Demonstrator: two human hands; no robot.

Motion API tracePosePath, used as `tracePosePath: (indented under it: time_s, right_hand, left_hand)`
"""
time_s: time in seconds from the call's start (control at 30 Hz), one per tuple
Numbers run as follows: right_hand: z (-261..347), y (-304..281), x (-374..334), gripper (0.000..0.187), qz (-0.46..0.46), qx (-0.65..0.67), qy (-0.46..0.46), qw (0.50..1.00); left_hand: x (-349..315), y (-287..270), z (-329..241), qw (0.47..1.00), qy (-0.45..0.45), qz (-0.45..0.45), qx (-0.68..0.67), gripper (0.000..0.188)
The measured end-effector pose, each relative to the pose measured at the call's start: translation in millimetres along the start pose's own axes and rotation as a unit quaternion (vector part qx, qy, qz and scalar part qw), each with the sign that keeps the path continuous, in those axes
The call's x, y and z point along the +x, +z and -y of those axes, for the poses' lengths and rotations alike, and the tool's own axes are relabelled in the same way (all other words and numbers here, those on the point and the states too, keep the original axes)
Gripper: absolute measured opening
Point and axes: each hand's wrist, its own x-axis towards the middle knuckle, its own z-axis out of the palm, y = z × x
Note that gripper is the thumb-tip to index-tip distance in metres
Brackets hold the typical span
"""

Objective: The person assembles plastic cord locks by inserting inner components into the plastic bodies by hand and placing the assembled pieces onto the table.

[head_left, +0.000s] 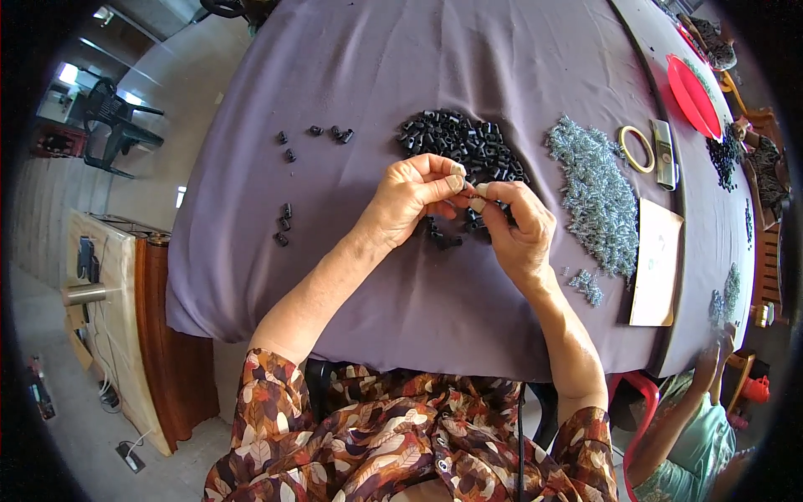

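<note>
My left hand [416, 194] and my right hand [520, 224] meet over the purple-grey cloth [360, 293], both with fingertips pinched together. Something tiny is between them, mostly hidden by the fingers and too small to name. Just beyond my hands lies a heap of short black cylinder-shaped pieces [475, 144], and a few more black pieces show below my fingers. To the right spreads a heap of small clear blue-grey pieces [592, 197], with a little cluster [587, 287] apart from it. Loose black pieces [342, 135] sit at the left, with others [284, 219] nearer me.
Right of the clear heap are a pale tape roll [623, 149], a silver metal object [665, 159] and a flat cardboard sheet [657, 268]. Farther right stands a red tray [682, 92]. Another person's arm [701, 372] reaches in at the right. A wooden cabinet [159, 335] stands left.
</note>
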Motion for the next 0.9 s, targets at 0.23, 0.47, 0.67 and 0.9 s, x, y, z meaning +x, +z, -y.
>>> tracePosePath:
  time_s: [0.23,0.47,0.67,0.9]
  right_hand:
    - [-2.3,-3.6,3.6,0.018,0.001,-0.084,-0.134,0.987]
    - [-2.8,-1.1,3.7,0.020,0.005,-0.090,-0.150,0.985]
    - [-1.4,-0.9,5.1,0.025,0.009,-0.124,-0.208,0.970]
    - [-2.5,-0.7,3.5,0.025,0.012,-0.114,-0.194,0.974]
  left_hand:
    - [-0.6,3.9,8.4,0.999,-0.001,0.021,-0.028,0.008]
    - [-0.3,1.4,8.3,0.997,-0.017,-0.009,-0.076,0.009]
    - [-0.6,5.3,10.4,0.996,-0.023,-0.010,-0.082,0.007]
    - [-2.7,4.7,7.9,0.997,-0.041,0.009,-0.058,0.010]
